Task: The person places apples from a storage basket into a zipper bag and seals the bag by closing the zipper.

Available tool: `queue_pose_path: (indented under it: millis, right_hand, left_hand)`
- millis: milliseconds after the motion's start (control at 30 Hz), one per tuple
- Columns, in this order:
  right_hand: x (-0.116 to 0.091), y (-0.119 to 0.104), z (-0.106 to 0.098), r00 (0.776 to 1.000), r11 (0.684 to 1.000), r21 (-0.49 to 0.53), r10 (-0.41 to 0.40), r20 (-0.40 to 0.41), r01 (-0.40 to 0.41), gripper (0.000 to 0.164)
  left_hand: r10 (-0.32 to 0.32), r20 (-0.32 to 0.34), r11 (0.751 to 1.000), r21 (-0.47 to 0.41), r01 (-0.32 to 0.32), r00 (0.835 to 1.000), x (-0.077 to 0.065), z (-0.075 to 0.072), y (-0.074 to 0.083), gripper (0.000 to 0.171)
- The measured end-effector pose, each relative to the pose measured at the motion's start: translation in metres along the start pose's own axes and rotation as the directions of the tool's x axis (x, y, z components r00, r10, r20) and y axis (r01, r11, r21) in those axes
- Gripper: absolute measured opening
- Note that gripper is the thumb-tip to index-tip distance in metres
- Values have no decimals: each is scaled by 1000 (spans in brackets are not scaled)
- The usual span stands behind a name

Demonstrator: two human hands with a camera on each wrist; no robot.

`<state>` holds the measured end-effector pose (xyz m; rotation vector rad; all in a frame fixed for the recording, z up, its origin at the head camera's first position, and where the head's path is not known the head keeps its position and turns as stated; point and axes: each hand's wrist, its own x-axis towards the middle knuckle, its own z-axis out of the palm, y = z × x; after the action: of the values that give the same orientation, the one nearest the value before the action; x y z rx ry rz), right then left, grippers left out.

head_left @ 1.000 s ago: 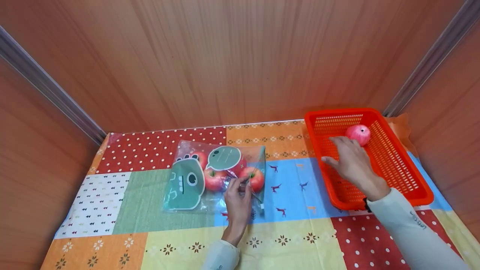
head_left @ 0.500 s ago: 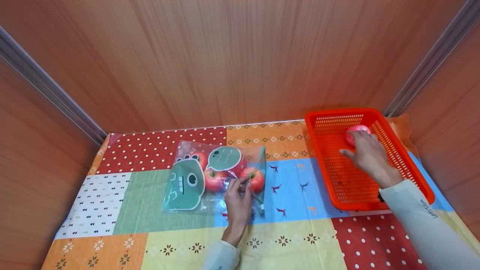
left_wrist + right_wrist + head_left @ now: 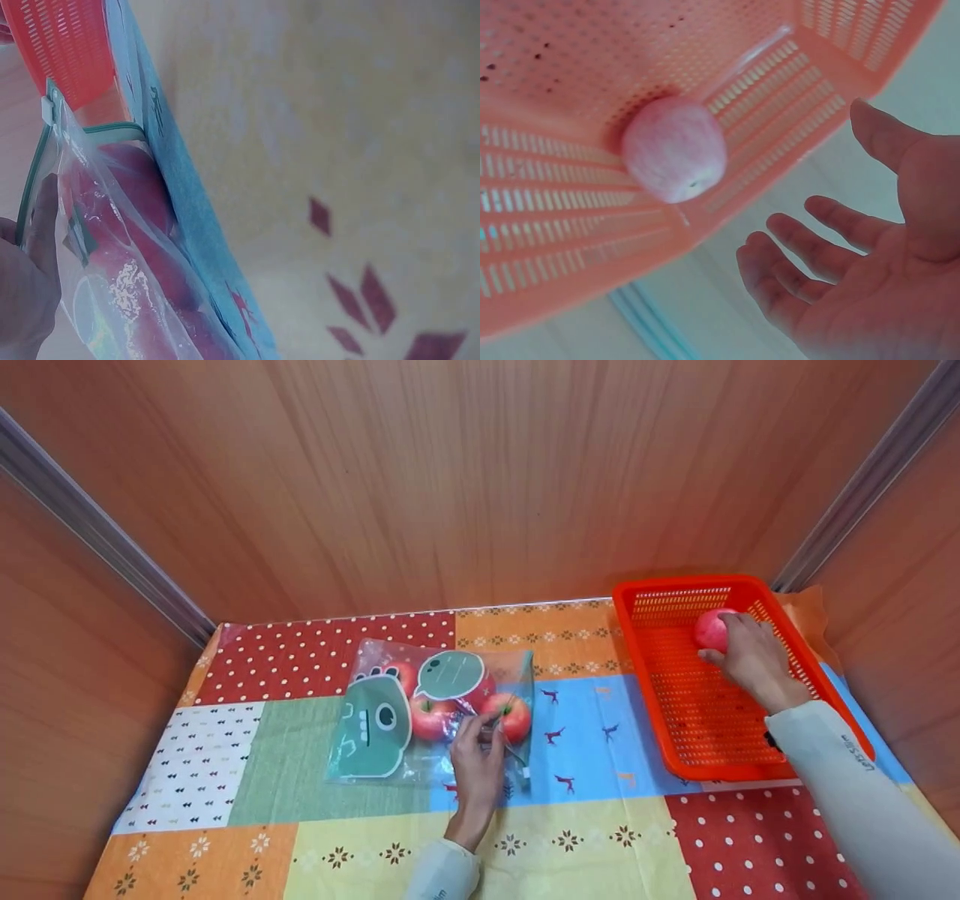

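Okay, right hand [image 3: 757,664] was over the red basket [image 3: 742,772], at the lone apple [image 3: 711,630] sitting near the basket's far end. Fingers well spread, loosely bent, nothing in the grasp: right wrist view had a gap between fingertips and apple. Head view overlapped the two, so couldn't tell contact from there.

Left hand [image 3: 476,769] pinched the edge of the clear zip bag [image 3: 375,742], thumb and fingers nearly together on it. Bag lay flat on the patchwork cloth [image 3: 585,817], well left of the basket, mouth toward it, several red apples [image 3: 431,718] inside. White slider [image 3: 48,111] sat at one end of the green zip strip.
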<state>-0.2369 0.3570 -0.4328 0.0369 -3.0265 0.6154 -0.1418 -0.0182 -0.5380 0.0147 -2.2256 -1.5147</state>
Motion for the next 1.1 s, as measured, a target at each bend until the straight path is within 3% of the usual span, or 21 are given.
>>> queue_pose_path:
  millis: [267,633,900,1100]
  right_hand:
    - [8,13,2,999,998,51,42,1,-42,85]
    - [20,25,7,999,995,89,32,15,-33,84]
    - [33,35,16,999,999,25,20,45,-21,81]
    - [40,45,19,997,998,44,30,69,-33,89]
  left_hand:
    - [-2,-6,1000,2,2,1000,2,0,-1,18]
    - [6,-4,1000,-4,-6,1000,2,1,-2,19]
    - [6,-1,1000,-8,-6,1000,0,0,-2,19]
    - [15,2,1000,-1,-15,1000,0,1,-2,20]
